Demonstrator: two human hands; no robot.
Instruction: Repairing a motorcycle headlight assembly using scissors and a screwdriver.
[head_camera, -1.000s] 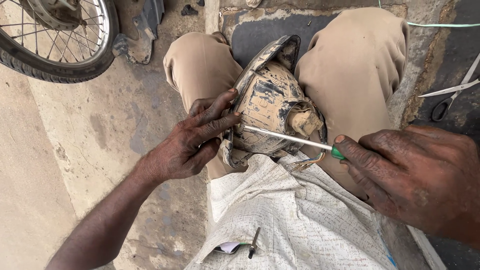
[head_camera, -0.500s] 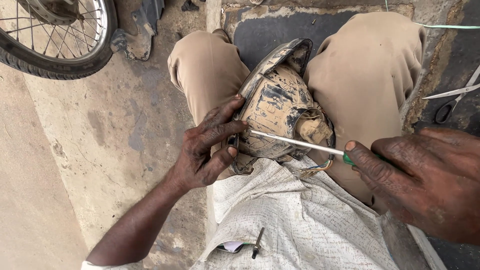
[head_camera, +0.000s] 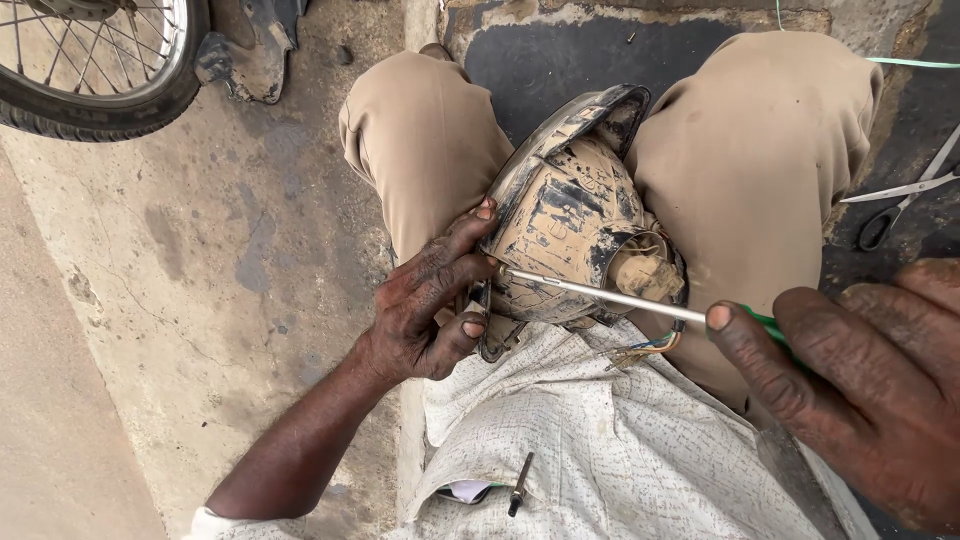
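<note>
A dirty, mud-caked headlight housing (head_camera: 572, 215) rests between my knees, its back toward me, with coloured wires (head_camera: 640, 350) hanging from its socket. My left hand (head_camera: 430, 300) grips the housing's left side, fingers wrapped on its rim. My right hand (head_camera: 860, 380) is closed around a green-handled screwdriver (head_camera: 620, 298). The thin metal shaft runs left, and its tip touches the housing's left edge close to my left fingers.
A spoked wheel with a tyre (head_camera: 100, 60) stands at the top left on the concrete floor. Scissors (head_camera: 905, 195) lie on the dark slab at the right. A pen (head_camera: 520, 485) is clipped in my shirt pocket. A green string (head_camera: 900, 62) crosses the top right.
The view has shifted slightly. My left hand has moved up along the housing's rim, and the screwdriver tip stays at the housing's left edge.
</note>
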